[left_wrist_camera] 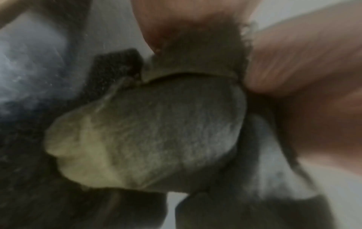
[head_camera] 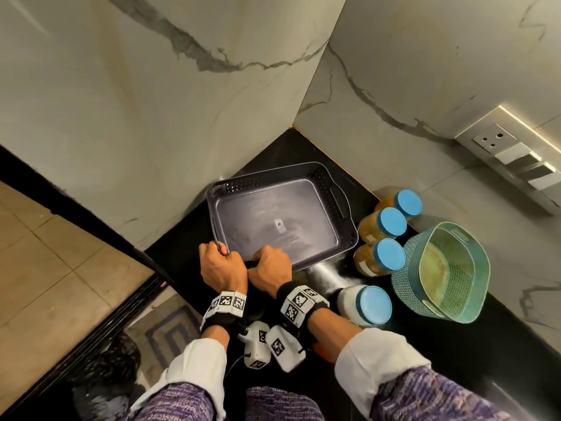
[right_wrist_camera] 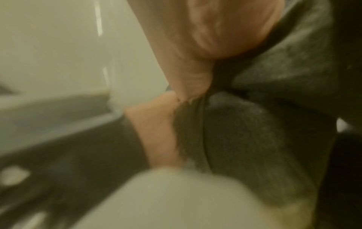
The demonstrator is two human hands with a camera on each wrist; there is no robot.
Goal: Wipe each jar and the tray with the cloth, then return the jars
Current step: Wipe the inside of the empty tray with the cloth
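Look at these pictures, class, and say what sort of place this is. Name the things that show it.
Most likely a home kitchen corner. A black countertop meets marble-look wall tiles, a socket and switch panel sits on the wall, and blue-lidded food jars stand beside an empty grey tray.

No word, brand or number can be read anywhere in these views. The jars [head_camera: 375,256] carry pale paper labels, one low on the jar nearest the tray and one on the jar behind it, but whatever is printed on them is too small and blurred to make out. The bands on both wrists [head_camera: 226,302] bear black-and-white square code patterns, which are machine markers and not letters or digits; the same patterns stand on the small white blocks [head_camera: 274,347] under the wrists. Both wrist views are too blurred to show any writing.
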